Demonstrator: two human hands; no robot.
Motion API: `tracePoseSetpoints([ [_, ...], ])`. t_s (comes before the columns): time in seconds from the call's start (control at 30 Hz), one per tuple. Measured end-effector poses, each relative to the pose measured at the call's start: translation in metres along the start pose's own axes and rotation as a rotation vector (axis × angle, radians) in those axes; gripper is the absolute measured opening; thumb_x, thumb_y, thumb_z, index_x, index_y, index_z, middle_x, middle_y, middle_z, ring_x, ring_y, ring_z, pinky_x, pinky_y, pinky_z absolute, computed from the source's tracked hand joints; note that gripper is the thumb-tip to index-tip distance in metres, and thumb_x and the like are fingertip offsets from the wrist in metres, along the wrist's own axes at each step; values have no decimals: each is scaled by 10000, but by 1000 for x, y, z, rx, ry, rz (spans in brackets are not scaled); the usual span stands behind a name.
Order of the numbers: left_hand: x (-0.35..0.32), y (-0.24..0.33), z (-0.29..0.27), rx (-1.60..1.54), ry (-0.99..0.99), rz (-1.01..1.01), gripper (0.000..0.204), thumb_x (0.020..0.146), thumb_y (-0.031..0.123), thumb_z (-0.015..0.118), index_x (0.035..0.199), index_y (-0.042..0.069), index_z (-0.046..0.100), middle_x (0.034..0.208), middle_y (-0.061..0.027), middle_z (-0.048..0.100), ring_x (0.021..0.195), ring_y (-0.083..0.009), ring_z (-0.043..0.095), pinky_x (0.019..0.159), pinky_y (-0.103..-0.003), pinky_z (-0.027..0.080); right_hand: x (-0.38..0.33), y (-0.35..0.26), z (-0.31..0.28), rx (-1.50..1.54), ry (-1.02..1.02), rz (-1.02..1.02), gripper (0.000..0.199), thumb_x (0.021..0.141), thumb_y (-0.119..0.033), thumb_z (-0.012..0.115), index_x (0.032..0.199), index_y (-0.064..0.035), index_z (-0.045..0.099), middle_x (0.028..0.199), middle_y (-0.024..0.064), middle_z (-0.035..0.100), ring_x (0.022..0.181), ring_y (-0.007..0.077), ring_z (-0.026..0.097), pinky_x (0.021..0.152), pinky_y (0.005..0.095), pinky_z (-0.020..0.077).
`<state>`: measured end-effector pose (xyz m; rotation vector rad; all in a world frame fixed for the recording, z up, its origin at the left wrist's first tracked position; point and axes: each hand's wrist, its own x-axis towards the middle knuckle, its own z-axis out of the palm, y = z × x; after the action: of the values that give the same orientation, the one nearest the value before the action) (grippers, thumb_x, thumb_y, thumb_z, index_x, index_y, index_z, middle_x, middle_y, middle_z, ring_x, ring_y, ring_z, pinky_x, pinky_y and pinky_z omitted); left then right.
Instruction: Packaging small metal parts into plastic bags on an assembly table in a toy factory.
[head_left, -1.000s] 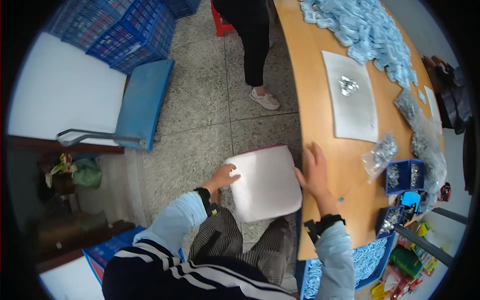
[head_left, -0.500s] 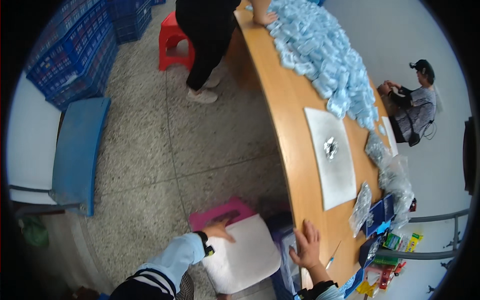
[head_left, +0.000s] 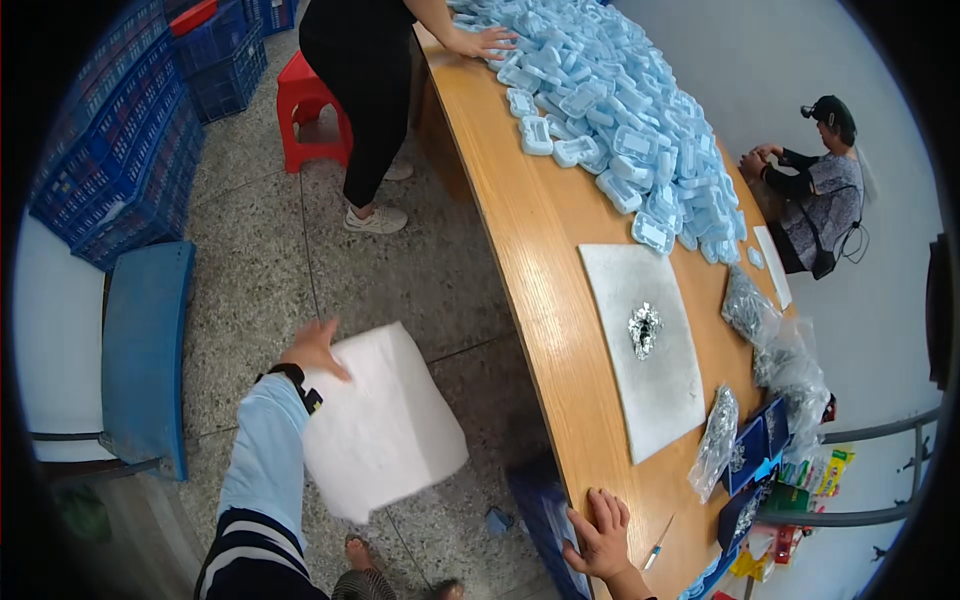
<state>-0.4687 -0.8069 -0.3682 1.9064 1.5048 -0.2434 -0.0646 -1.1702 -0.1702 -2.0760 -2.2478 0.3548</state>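
My left hand (head_left: 316,352) grips the upper left corner of a white, squarish pad (head_left: 385,420), its thumb on the top face. The pad is above the floor, left of the table; what lies beneath it is hidden. My right hand (head_left: 602,535) rests on the near edge of the wooden table (head_left: 520,270), fingers spread and nothing held. Beside it lies a thin pointed tool (head_left: 657,545). Farther along the table, a whitish board (head_left: 655,400) bears a small heap of shiny silver pieces (head_left: 643,330).
Light blue plastic cases (head_left: 630,140) cover the far table. Clear bags (head_left: 715,440) and blue bins (head_left: 745,455) line its right side. One person (head_left: 360,90) stands by a red stool (head_left: 310,120); another (head_left: 820,190) sits right. Blue crates (head_left: 130,150) and a blue bench (head_left: 145,350) are left.
My left hand and the white pad have moved left and away from me. The pink stool edge seen before no longer shows. My right hand stays at the table edge.
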Motion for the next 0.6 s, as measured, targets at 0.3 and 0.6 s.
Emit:
tracePoseSetpoints([
  [0.3, -68, 72, 87, 100, 79, 253, 859, 676, 433, 677, 1361, 136, 252, 1379, -233, 202, 1274, -426, 170, 977, -547, 229, 0, 10, -9, 2, -95, -34, 649, 617, -404, 627, 1237, -289, 473, 1338, 122, 361, 1220, 296, 325, 975, 482, 212],
  [0.6, -29, 192, -31, -285, 513, 268, 210, 783, 237, 610, 818, 31, 638, 826, -147, 620, 803, -278, 600, 668, -350, 468, -6, 10, -13, 309, -21, -71, 681, 720, -295, 585, 1332, -127, 336, 1400, 168, 258, 1301, 348, 199, 1041, 502, 155],
])
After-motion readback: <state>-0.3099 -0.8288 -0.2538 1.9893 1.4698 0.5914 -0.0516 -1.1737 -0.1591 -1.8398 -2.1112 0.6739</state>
